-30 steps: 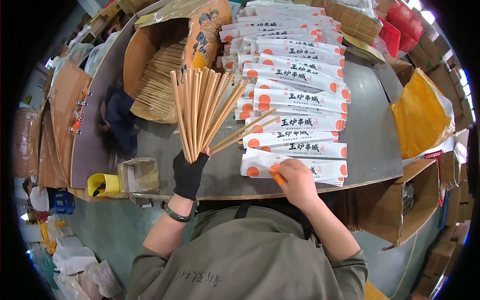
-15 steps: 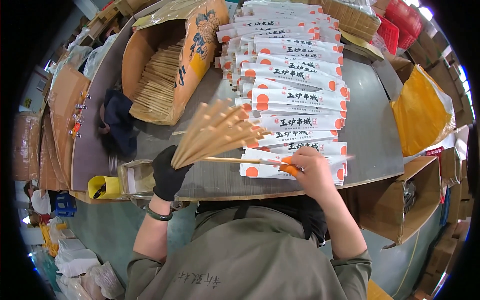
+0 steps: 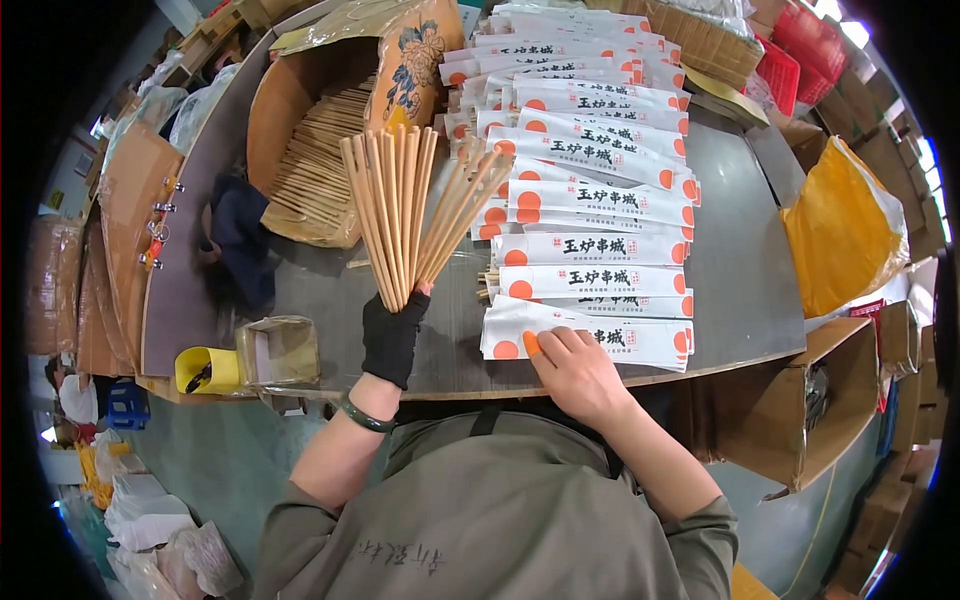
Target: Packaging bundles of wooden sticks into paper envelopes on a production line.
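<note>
My left hand, in a black fingerless glove, is closed round the lower ends of a fanned bundle of wooden chopsticks, which point up and away from me. At the near end of a long overlapping pile, my right hand lies with bent fingers on a white paper chopstick sleeve with orange dots. An orange finger cot covers one of its fingertips. The thumb's grip is partly hidden. More printed sleeves stretch away behind it, and chopstick ends poke out at the pile's left edge.
An open carton of loose chopsticks lies on its side at the far left of the grey table. Dark cloth, a yellow cup and a clear box are nearer. A cardboard box stands off the right edge.
The chopstick bundle has swung from leaning right to upright as my left hand moved right. My right hand has moved left and down onto the pile; the chopstick and sleeve between my hands no longer show there.
</note>
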